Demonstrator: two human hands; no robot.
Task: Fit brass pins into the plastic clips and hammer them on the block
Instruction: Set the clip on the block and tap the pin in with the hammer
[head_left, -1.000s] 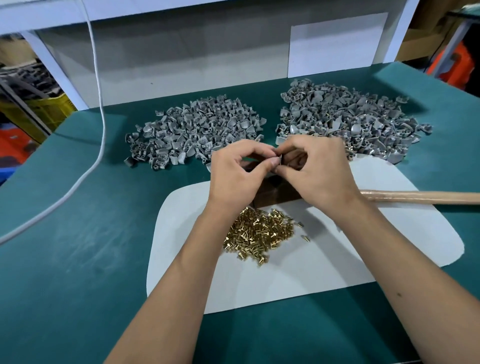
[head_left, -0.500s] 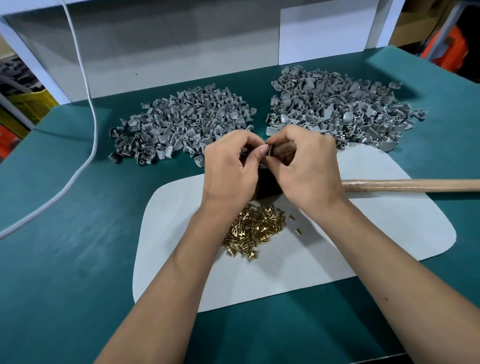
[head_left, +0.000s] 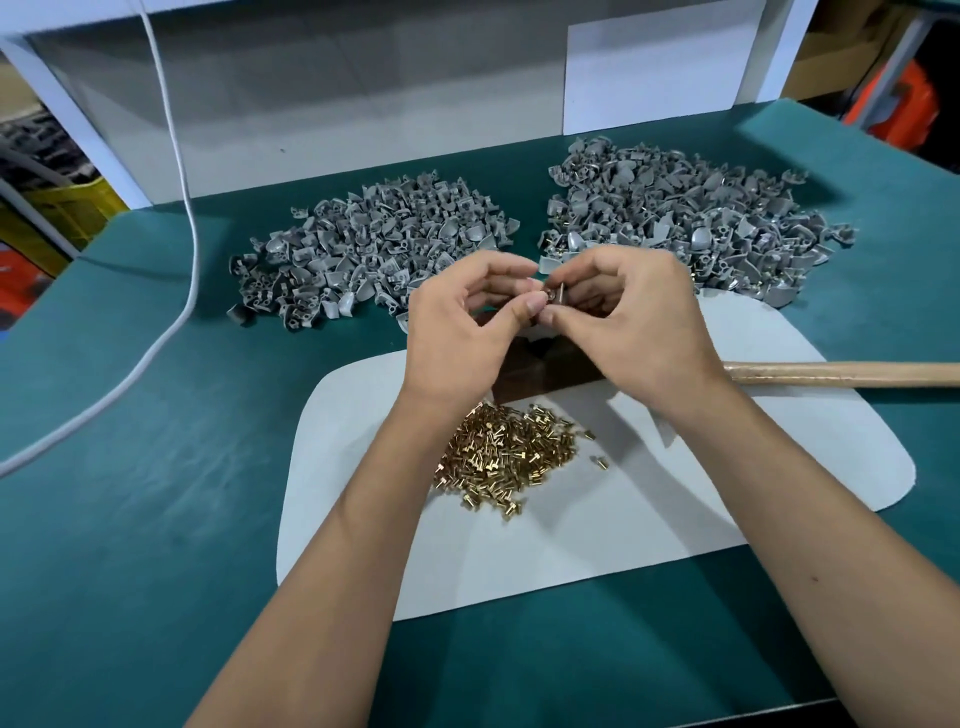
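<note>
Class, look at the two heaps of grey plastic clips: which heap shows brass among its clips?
The right-hand heap, behind the right hand; brass glints along its near edge, while the left-hand heap looks plain grey.

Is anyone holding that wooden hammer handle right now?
No, the wooden handle lies on the table while both hands pinch a small clip.

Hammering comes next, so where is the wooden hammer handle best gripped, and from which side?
Probably the bare wooden handle right of the right hand, taken from above: it lies flat on the white mat running rightward, while its head end is hidden behind both hands.
</note>
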